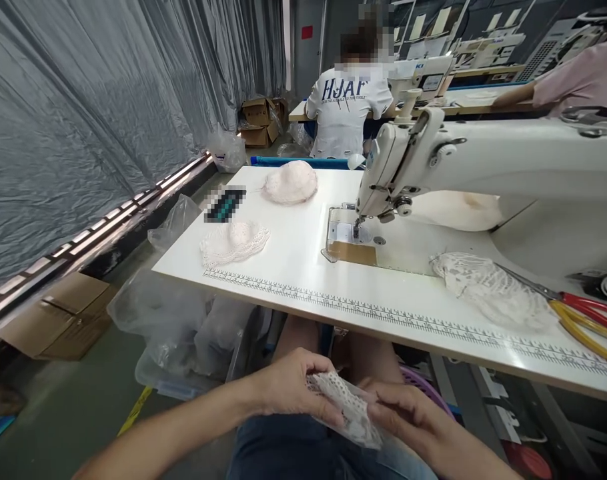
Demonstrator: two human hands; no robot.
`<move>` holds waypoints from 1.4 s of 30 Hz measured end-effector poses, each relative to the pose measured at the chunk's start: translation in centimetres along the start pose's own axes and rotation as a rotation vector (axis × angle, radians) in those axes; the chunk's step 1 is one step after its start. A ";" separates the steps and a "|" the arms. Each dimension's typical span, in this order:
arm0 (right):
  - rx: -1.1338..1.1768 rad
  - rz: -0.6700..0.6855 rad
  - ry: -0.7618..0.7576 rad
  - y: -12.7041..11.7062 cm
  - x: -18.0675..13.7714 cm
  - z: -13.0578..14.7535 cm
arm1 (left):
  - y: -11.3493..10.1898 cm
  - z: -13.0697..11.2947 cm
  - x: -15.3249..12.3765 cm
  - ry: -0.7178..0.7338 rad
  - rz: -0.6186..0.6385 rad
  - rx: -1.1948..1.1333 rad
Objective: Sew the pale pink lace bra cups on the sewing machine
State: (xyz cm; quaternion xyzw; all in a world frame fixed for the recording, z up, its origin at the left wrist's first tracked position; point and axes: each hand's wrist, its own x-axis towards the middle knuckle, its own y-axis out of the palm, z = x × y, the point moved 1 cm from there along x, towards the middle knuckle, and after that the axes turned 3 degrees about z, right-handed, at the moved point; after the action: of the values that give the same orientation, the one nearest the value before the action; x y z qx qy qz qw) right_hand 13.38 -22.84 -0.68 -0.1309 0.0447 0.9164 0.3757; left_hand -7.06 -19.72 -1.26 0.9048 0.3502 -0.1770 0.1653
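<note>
Over my lap, a piece of white lace fabric (351, 407) stretches between both hands. My left hand (303, 390) pinches its left end, thumb in front and fingers behind. At the other end my right hand (401, 410) grips the lace with thumb and fingertips. On the white sewing table (288, 267) above them lie a lace piece (236, 243) at the left and a pale pink moulded cup (291, 182) farther back. More white lace (493, 290) rests at the right, beside scissors (583, 310) with red and yellow handles.
A white sewing machine (458, 153) stands over the table's right half, its needle above the metal plate. Plastic bags (183, 327) and a cardboard box (58, 313) sit on the floor at left. A person in a white shirt (351, 107) sits ahead; another person's pink sleeve (583, 80) shows at right.
</note>
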 end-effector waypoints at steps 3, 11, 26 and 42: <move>-0.158 -0.141 0.007 0.9 -0.1 -0.6 | 0.8 -0.2 0.1 0.016 -0.020 0.237; -0.248 -0.275 -0.036 1.3 -0.3 -2.4 | 1.5 -0.1 0.2 0.052 -0.050 0.484; -0.123 -0.237 0.002 0.9 0.0 -3.0 | 1.6 -0.3 0.8 0.069 -0.032 0.446; 0.032 -0.223 0.022 -0.2 0.4 -2.6 | 0.2 0.3 0.5 0.078 -0.173 0.005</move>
State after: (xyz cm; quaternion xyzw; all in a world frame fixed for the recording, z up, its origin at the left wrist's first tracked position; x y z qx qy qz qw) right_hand 13.76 -22.94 -3.26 -0.1390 0.0484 0.8667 0.4767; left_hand -6.66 -19.69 -1.67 0.8778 0.4328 -0.1562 0.1335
